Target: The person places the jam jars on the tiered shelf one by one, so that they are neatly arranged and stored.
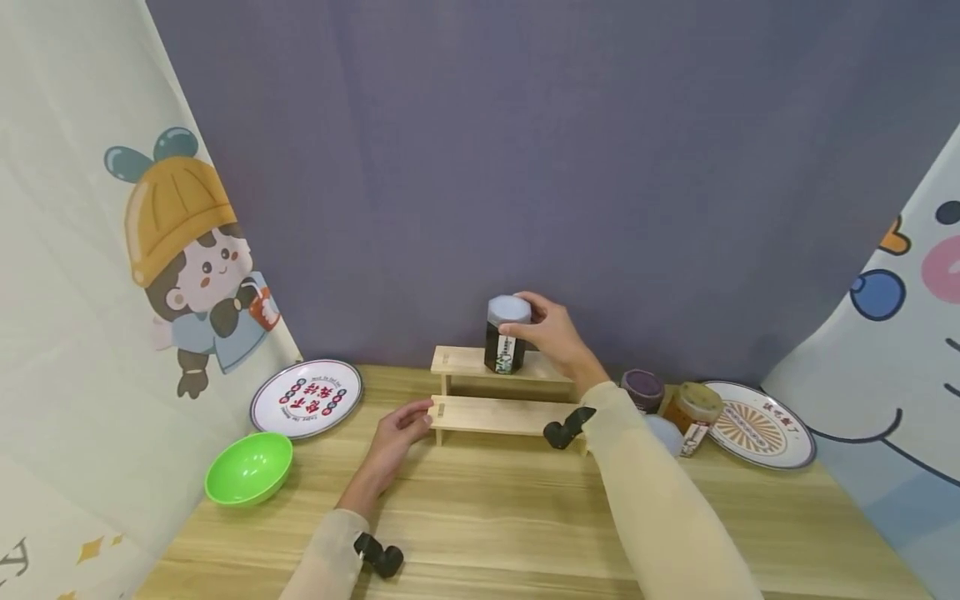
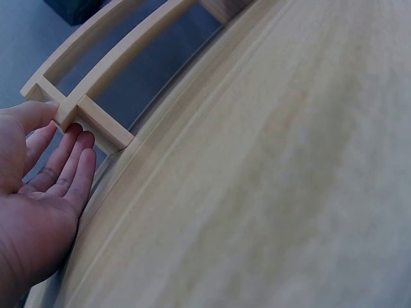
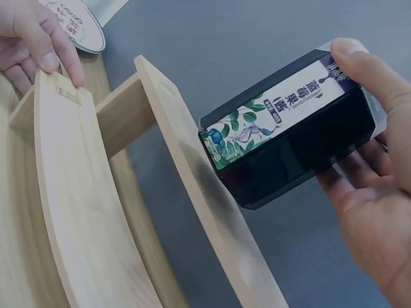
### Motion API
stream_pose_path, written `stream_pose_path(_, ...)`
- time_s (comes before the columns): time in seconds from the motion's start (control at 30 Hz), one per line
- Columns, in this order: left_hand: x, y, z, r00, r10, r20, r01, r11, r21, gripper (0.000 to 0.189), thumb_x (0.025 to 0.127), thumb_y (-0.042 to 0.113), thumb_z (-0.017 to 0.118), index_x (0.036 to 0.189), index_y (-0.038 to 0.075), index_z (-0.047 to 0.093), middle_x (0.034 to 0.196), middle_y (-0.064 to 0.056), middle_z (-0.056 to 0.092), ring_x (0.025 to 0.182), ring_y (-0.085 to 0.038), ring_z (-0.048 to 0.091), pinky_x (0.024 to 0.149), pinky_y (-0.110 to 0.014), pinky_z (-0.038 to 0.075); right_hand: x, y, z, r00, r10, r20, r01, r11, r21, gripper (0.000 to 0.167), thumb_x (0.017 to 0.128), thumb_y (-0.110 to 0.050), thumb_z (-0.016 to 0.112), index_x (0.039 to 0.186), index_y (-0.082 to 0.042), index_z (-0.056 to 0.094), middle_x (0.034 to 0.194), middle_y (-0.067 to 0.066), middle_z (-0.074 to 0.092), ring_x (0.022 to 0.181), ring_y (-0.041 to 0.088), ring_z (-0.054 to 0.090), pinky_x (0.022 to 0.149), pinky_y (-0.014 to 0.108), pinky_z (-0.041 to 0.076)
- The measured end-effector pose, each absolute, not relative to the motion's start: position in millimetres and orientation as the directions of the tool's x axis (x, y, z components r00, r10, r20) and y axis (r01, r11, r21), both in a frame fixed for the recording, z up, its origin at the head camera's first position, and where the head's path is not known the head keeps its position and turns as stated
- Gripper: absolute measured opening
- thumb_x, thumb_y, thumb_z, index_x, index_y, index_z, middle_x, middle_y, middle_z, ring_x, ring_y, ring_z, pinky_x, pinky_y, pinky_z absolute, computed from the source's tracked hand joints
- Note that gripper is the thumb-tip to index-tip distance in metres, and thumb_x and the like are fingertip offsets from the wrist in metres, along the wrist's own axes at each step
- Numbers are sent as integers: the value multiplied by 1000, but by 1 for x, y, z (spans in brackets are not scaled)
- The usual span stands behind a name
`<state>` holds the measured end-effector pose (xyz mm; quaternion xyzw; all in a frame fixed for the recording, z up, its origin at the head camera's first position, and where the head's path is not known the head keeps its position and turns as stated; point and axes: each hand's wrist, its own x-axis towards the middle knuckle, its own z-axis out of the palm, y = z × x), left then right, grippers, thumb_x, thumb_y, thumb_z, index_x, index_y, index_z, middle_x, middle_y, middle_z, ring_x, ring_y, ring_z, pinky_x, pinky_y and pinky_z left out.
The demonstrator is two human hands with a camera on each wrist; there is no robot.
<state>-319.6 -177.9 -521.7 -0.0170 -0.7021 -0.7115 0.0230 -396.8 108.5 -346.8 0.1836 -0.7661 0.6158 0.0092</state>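
Observation:
A dark jar [image 1: 504, 343] with a whitish lid and a printed label stands upright at the upper step of a two-tier wooden rack [image 1: 487, 414]. My right hand [image 1: 553, 333] grips it near the lid, thumb on one side and fingers on the other. In the right wrist view the base of the jar [image 3: 289, 128] is right at the upper board. My left hand [image 1: 397, 437] pinches the left end of the lower board, and in the left wrist view its thumb and fingertips meet the corner of the rack [image 2: 96, 106].
Right of the rack are a purple-lidded jar [image 1: 642, 390], an amber jar [image 1: 696, 408] and a white-lidded jar [image 1: 664, 435], partly behind the sleeve. A patterned plate [image 1: 787, 446] lies beyond them. At left are another plate [image 1: 273, 408] and a green bowl [image 1: 249, 469]. A grey curtain [image 1: 525, 167] hangs behind.

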Motion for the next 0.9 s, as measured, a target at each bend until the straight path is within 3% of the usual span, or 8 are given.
stream_pose_path(0.4,-321,-176,-521,-998,-33,55,56,-47,997,40,98,7,67,137,0,63,135,-18,65,106,-9,65,93,-23,58,-408,80,-358,-944,-265,197,-240,140,-961,62,83,-16,88,139,-17,61,138,12,63,128,30,60,105,43,56)
stream_pose_path(0.9,-322,-175,-521,-997,-32,63,64,-28,998,40,99,9,67,138,1,63,134,-18,64,107,-9,63,93,-21,58,-416,74,-363,-945,-276,174,-213,117,-970,66,83,-14,88,142,-18,58,142,13,60,133,31,57,111,45,52)
